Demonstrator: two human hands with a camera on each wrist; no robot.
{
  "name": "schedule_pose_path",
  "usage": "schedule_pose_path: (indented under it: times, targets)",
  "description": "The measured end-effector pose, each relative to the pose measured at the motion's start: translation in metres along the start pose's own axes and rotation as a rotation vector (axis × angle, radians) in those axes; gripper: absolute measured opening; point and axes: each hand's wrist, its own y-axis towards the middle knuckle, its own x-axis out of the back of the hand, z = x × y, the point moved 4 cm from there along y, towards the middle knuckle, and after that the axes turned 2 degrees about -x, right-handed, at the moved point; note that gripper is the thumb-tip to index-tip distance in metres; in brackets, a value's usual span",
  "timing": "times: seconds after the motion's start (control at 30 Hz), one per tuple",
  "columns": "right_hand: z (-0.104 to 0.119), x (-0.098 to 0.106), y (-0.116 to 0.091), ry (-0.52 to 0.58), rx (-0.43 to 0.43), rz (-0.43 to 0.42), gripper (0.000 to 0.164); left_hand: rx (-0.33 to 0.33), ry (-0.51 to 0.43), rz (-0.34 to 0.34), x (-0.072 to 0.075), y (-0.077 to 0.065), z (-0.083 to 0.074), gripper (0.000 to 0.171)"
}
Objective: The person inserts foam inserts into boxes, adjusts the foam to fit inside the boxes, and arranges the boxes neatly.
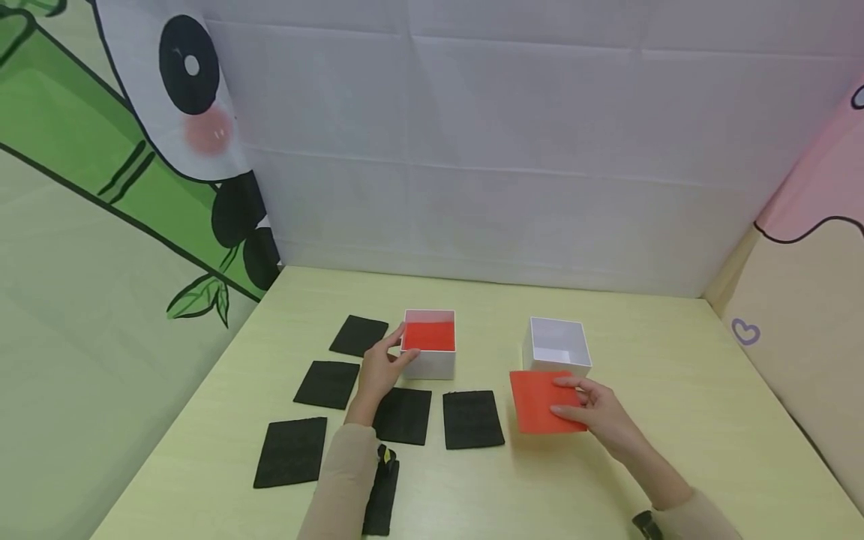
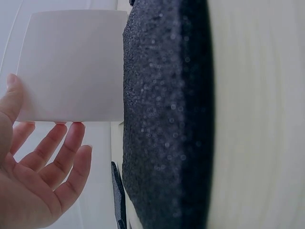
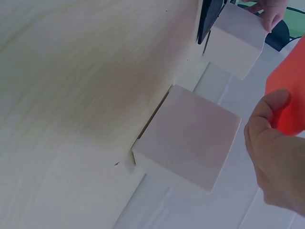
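Gripping a smooth white box (image 1: 432, 366) and flat red square (image 1: 535, 405), hands (image 1: 379, 369) (image 1: 601, 417) are apart.

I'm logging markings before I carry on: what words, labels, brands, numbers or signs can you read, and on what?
No readable text anywhere.
Left box, right box: no print shows.
Red sheet in the right hand, black squares: no print shows.
Yellow mark by the left sleeve: too small to read.
Purple heart at right: only a drawing.
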Motion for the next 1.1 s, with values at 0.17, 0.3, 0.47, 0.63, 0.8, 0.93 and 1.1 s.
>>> schedule_pose_path:
  times: [0.17, 0.3, 0.47, 0.63, 0.8, 0.93, 1.1]
  targets:
    - [0.014, -0.015, 0.003, 0.011, 0.001, -0.01, 0.051, -0.005, 0.0, 0.0, 0.0, 0.0, 0.0, 0.063]
    - [0.016, -0.023, 0.01, 0.0, -0.003, -0.042, 0.048, -0.01, 0.0, 0.001, 0.001, -0.001, -0.001, 0.062]
    - [0.019, -0.033, 0.02, 0.007, 0.002, -0.051, 0.049, -0.019, -0.004, -0.002, 0.001, -0.001, -0.001, 0.062]
    - [0.023, -0.041, 0.029, 0.011, 0.029, -0.042, 0.047, -0.014, -0.008, -0.001, 0.001, 0.0, -0.001, 0.063]
    - [0.025, -0.046, 0.037, 0.024, 0.043, -0.043, 0.043, -0.017, -0.001, -0.011, 0.001, 0.0, -0.002, 0.064]
    - [0.024, -0.049, 0.042, 0.026, 0.026, -0.056, 0.042, -0.014, 0.003, -0.014, 0.001, -0.003, -0.002, 0.063]
    - [0.026, -0.05, 0.049, 0.017, 0.044, -0.07, 0.043, -0.021, -0.003, -0.018, 0.001, -0.004, -0.002, 0.063]
